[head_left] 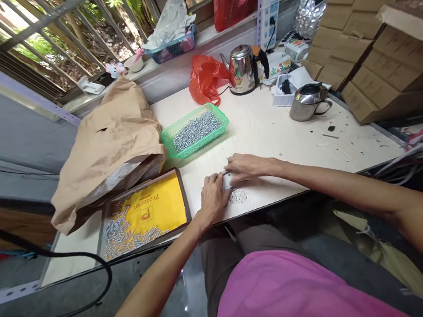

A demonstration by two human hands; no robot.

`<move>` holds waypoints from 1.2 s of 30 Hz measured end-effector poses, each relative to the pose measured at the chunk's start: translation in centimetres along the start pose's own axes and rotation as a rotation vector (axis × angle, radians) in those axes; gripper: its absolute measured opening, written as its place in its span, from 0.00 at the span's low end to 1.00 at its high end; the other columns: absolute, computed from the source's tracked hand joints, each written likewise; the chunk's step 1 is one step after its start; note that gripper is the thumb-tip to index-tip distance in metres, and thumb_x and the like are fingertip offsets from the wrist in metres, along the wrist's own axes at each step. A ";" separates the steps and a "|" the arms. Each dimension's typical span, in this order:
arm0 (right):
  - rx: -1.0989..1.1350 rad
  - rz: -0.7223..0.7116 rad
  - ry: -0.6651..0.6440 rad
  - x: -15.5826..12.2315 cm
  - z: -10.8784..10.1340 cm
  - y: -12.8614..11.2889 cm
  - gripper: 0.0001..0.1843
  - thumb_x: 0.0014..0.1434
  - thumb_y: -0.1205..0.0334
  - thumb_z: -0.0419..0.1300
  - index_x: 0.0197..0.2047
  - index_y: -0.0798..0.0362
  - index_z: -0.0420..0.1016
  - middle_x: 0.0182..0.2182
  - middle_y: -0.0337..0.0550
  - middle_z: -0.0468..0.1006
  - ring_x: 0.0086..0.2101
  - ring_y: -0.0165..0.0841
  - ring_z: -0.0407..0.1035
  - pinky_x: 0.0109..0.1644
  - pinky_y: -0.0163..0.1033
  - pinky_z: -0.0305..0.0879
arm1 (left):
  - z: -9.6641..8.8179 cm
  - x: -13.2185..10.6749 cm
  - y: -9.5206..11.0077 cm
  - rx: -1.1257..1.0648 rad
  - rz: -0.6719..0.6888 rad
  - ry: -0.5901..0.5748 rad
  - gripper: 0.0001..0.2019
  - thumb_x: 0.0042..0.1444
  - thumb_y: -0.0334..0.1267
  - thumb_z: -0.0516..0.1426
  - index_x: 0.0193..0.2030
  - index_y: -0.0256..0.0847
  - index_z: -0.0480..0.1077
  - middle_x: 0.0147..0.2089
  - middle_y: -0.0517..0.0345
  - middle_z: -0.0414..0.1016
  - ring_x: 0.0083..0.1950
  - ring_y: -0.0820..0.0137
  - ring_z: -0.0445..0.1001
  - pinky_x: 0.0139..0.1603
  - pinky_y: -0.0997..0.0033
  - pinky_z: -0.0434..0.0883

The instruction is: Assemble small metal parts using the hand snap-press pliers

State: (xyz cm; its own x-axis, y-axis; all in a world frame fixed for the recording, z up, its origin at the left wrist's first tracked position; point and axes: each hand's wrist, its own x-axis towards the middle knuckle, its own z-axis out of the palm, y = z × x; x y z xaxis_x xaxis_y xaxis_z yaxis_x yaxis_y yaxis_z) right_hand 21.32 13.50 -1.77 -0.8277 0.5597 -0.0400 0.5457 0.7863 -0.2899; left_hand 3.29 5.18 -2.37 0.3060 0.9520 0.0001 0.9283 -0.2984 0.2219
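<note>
Near the front edge of the table, my left hand (212, 198) is closed around the side of a small pale grey block (227, 181) resting on the tabletop. My right hand (248, 167) is at the block's other side, fingers curled and pinched, slightly blurred; whatever is between those fingertips is hidden. A worn patch (237, 196) marks the surface just in front of the hands. Left of my left hand lies a shallow tray (185, 201) with a yellow lining and many small metal pins (119, 232). Beyond the hands stands a green plastic basket (199, 149) filled with similar metal pins.
A large brown paper sack (108, 133) slumps at the left. Along the back are a red plastic bag (205, 77) and a steel kettle (242, 71). A steel pot (305, 103) stands at the right, beside stacked cardboard boxes (385, 62). A black cable (104, 268) loops at lower left.
</note>
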 end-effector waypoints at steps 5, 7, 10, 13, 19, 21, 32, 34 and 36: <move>-0.076 0.111 0.095 0.9 0.0 0.7 0.11 0.63 0.62 0.57 0.46 0.57 0.74 0.42 0.49 0.74 0.43 0.37 0.64 0.42 0.37 0.55 | 1.9 -2.6 2.6 -0.131 0.136 0.073 0.22 0.62 0.39 0.52 0.62 0.33 0.61 0.66 0.39 0.59 0.70 0.53 0.51 0.66 0.50 0.57; -0.143 0.108 0.096 1.6 0.1 0.8 0.07 0.63 0.64 0.57 0.40 0.57 0.76 0.40 0.49 0.75 0.43 0.37 0.64 0.41 0.39 0.53 | 2.5 -3.1 3.6 -0.190 0.178 0.043 0.22 0.63 0.42 0.51 0.62 0.36 0.61 0.66 0.42 0.61 0.70 0.53 0.51 0.67 0.48 0.56; -0.182 0.105 0.099 2.9 -0.1 1.3 0.08 0.63 0.63 0.56 0.36 0.56 0.76 0.39 0.49 0.76 0.42 0.37 0.63 0.42 0.41 0.50 | 2.9 -3.5 4.4 -0.252 0.161 0.033 0.21 0.64 0.43 0.50 0.62 0.38 0.61 0.65 0.44 0.63 0.69 0.54 0.55 0.67 0.45 0.55; -0.219 0.150 0.093 3.9 -0.8 0.7 0.08 0.62 0.63 0.57 0.35 0.56 0.77 0.37 0.48 0.76 0.42 0.38 0.62 0.42 0.42 0.49 | 3.1 -3.4 4.3 -0.287 0.157 0.065 0.21 0.63 0.43 0.51 0.61 0.39 0.60 0.65 0.44 0.63 0.69 0.54 0.55 0.67 0.43 0.53; -0.200 -0.350 -0.033 5.2 0.2 -6.2 0.06 0.60 0.64 0.59 0.34 0.50 0.77 0.38 0.46 0.73 0.41 0.38 0.59 0.36 0.41 0.48 | 4.0 -3.5 4.1 -0.293 0.175 0.080 0.20 0.60 0.42 0.56 0.56 0.35 0.65 0.55 0.40 0.71 0.60 0.51 0.67 0.61 0.47 0.63; -0.200 -0.483 -0.067 5.4 1.1 -8.0 0.08 0.60 0.66 0.59 0.29 0.52 0.75 0.37 0.47 0.72 0.40 0.38 0.58 0.36 0.41 0.48 | 3.8 -4.7 4.3 -0.270 0.168 0.075 0.17 0.60 0.43 0.55 0.52 0.35 0.68 0.50 0.42 0.74 0.54 0.52 0.71 0.56 0.50 0.68; 0.419 -0.373 0.309 6.3 0.8 -8.3 0.07 0.64 0.64 0.51 0.37 0.53 0.69 0.32 0.42 0.73 0.33 0.31 0.67 0.37 0.36 0.62 | -4.2 -13.7 -6.8 -0.055 -0.189 0.467 0.10 0.64 0.34 0.50 0.43 0.38 0.72 0.38 0.53 0.76 0.41 0.68 0.71 0.44 0.69 0.68; 0.465 -0.251 0.514 7.3 -1.6 -7.3 0.06 0.63 0.62 0.52 0.37 0.51 0.68 0.31 0.41 0.73 0.31 0.32 0.67 0.36 0.37 0.63 | -5.9 -13.9 -12.2 0.041 -0.460 0.508 0.11 0.64 0.35 0.51 0.42 0.37 0.74 0.39 0.51 0.76 0.43 0.66 0.71 0.47 0.66 0.67; 0.413 -0.130 0.688 8.7 -4.0 -5.3 0.06 0.63 0.59 0.53 0.38 0.50 0.68 0.31 0.42 0.73 0.31 0.34 0.68 0.36 0.39 0.64 | -7.3 -13.9 -17.1 0.129 -0.638 0.437 0.11 0.62 0.34 0.51 0.41 0.36 0.75 0.40 0.48 0.76 0.46 0.63 0.70 0.48 0.65 0.67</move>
State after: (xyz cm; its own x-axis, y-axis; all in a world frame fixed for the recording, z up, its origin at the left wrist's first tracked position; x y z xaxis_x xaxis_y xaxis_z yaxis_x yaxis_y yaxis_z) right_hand 11.78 15.27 3.28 -0.5423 0.6119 0.5757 0.2475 0.7712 -0.5866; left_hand -18.34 -2.47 0.91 -0.3811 0.8745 0.3000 0.9220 0.3357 0.1927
